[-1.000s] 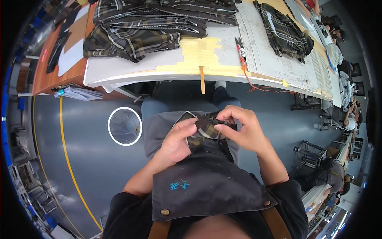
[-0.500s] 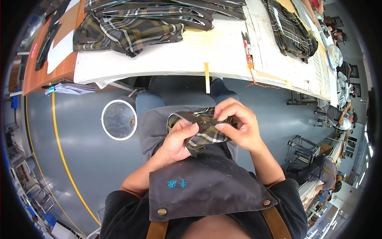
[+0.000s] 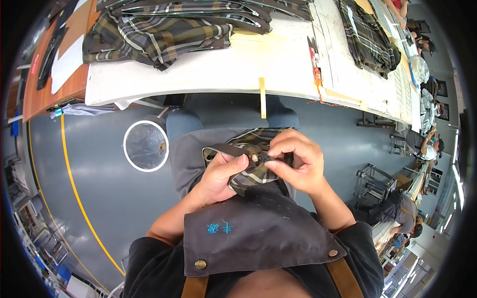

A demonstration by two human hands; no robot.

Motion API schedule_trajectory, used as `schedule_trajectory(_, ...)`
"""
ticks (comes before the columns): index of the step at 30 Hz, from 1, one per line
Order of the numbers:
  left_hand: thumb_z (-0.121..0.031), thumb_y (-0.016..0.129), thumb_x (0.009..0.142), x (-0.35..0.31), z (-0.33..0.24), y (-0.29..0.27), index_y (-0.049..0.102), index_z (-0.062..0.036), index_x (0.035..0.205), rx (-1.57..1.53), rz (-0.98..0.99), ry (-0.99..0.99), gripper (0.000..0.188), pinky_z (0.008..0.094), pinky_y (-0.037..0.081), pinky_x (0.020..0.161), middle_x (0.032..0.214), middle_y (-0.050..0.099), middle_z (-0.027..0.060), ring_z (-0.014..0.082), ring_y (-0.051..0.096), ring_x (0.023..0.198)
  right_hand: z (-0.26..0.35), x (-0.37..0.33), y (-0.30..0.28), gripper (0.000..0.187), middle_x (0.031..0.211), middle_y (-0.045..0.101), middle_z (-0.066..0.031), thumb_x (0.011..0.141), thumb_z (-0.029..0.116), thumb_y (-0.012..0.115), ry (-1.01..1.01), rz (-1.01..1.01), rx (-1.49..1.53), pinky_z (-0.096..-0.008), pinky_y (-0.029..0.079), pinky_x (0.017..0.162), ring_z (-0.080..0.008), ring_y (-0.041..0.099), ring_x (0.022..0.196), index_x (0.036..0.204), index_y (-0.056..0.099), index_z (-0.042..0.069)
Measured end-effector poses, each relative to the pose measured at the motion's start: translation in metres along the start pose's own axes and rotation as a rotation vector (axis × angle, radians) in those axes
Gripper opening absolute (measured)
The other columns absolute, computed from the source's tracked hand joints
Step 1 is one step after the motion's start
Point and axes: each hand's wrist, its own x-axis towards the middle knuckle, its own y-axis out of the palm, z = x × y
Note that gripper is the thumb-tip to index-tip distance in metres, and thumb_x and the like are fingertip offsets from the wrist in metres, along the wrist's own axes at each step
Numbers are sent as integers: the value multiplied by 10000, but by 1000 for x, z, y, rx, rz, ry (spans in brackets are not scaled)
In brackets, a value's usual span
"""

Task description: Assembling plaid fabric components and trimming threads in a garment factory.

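Observation:
Across my lap, over a dark apron [image 3: 258,236], lies a plaid garment [image 3: 247,180] in olive, black and white, with a plain dark band along its upper edge. My left hand [image 3: 217,180] is closed on the band, the thumb on top and the other fingers under the cloth. At the band's right end my right hand [image 3: 301,161] pinches a dark, gathered bit of the cloth between thumb and forefinger. A fingertip shows pale through the cloth between the two hands. Whether anything small sits in the right pinch is hidden.
On the white table [image 3: 198,82] ahead lie a pile of plaid garments with zippers [image 3: 164,37], a red-handled tool [image 3: 315,64] with orange cord, and another folded plaid garment [image 3: 370,42]. A lined waste bin [image 3: 127,156] stands left of my knees. Co-workers sit far right.
The dark band has been drawn out straighter between my hands, and a fingertip now shows at its right end. Both hands stay near the same spot. The view has shifted slightly.

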Motion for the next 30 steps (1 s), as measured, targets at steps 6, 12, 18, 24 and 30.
schedule_trajectory(6, -130, 567, 872, -1, -2, 9, 555, 31, 1078, -23, 88, 98, 262, 329, 471, 835, 1083, 597, 126, 193, 584, 970, -9, -1, -2, 185, 775, 584, -85, 679, -74, 665, -315, 26, -17, -268, 405, 553, -174, 523, 627, 848, 632, -4)
schedule_trajectory(12, -166, 583, 861, -1, -6, 4, 535, 33, 1112, 169, 1, 85, 324, 329, 470, 838, 1069, 599, 122, 188, 583, 961, 10, 0, -3, 207, 779, 560, -76, 674, -48, 677, 3, 77, -8, -267, 389, 574, -156, 510, 666, 861, 601, 0)
schedule_trajectory(18, -98, 568, 870, -1, -4, 11, 611, 7, 1010, 277, -37, 118, 181, 282, 475, 788, 1000, 634, 78, 137, 596, 896, 6, 3, -6, 228, 825, 546, -80, 678, 8, 705, -229, 79, -189, -258, 398, 610, -160, 506, 703, 874, 587, 8)
schedule_trajectory(24, -101, 562, 875, -3, -3, 8, 604, 12, 1019, 234, -104, 114, 188, 285, 472, 796, 985, 633, 77, 142, 591, 912, 20, 5, -6, 260, 884, 570, -108, 652, -37, 702, -155, -45, -198, -293, 458, 646, -211, 559, 752, 866, 565, 19)
schedule_trajectory(30, -115, 567, 873, -3, -2, 13, 578, 23, 1062, 178, -39, 128, 235, 308, 478, 814, 1018, 619, 91, 158, 590, 921, 15, -1, -6, 201, 802, 615, -95, 641, -100, 644, -129, 40, -294, -255, 457, 584, -182, 581, 680, 812, 612, 0)
